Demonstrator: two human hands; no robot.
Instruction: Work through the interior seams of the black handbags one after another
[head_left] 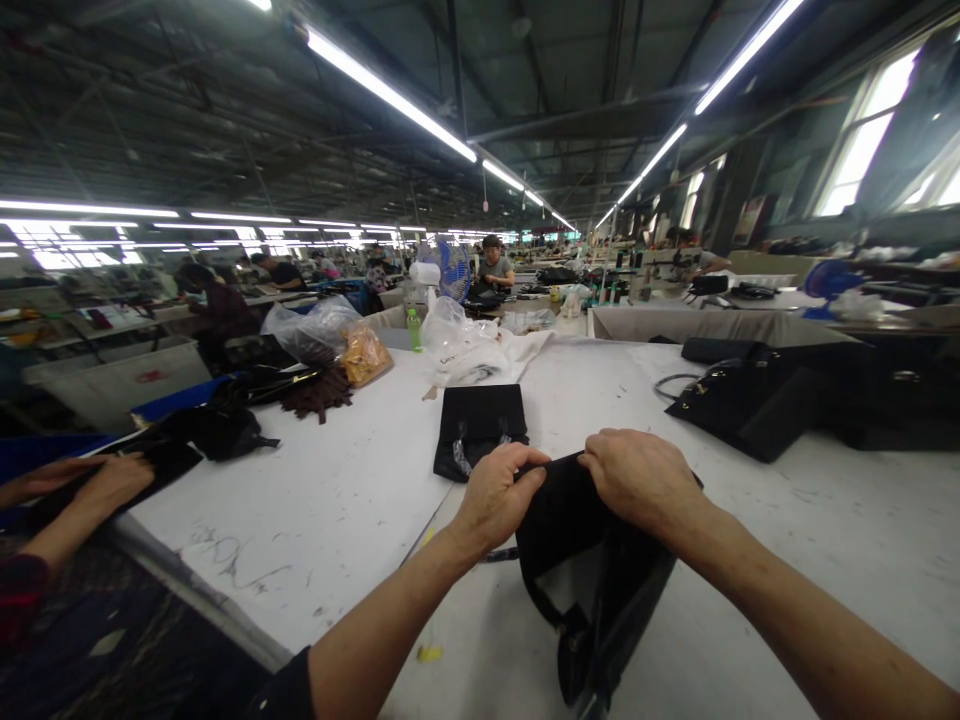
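A black handbag (600, 580) is held up over the white table in front of me, its upper edge pinched between both hands. My left hand (501, 492) grips the edge at its left end with thumb and fingers. Farther right along the same edge, my right hand (637, 475) is closed over the material. The bag hangs down toward me with its side sagging, and a strap or handle droops below. Just beyond my left hand, another black handbag (484, 420) lies on the table, its handles partly wrapped in clear plastic.
Black bags (757, 395) are piled at the right. Clear plastic bags (465, 345), a green bottle (414, 330) and dark brown pieces (319, 392) sit toward the back. At far left, a co-worker's hands (112, 485) hold black material. Farther off stands a blue fan (454, 272).
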